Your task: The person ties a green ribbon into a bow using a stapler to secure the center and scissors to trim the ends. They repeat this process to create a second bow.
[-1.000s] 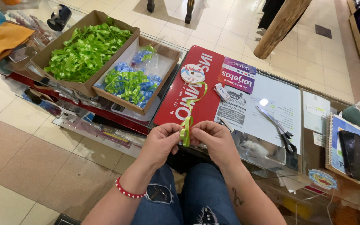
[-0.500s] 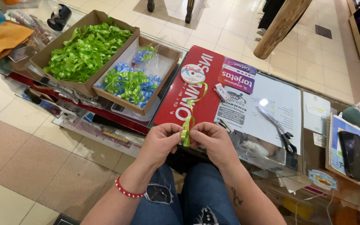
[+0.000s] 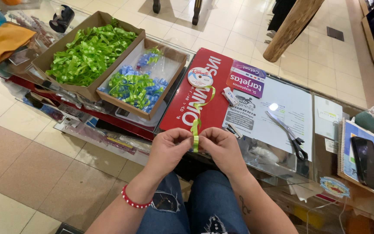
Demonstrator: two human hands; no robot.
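My left hand (image 3: 169,148) and my right hand (image 3: 221,147) meet at the near edge of a glass counter, both pinching a strip of lime-green ribbon (image 3: 195,138) between their fingertips. The ribbon runs up over a red sign to a small white ribbon spool (image 3: 200,77). A red bead bracelet circles my left wrist. Black-handled scissors (image 3: 291,138) lie on the glass to the right of my right hand.
A cardboard box of green ribbon pieces (image 3: 87,54) and a smaller box of green and blue ribbon bows (image 3: 137,84) stand at the left. A phone (image 3: 367,162) rests on a notebook at the right. A wooden post (image 3: 291,27) leans behind.
Both hands stay together on the ribbon; the fingers have shifted slightly along the strip. Nothing else moved.
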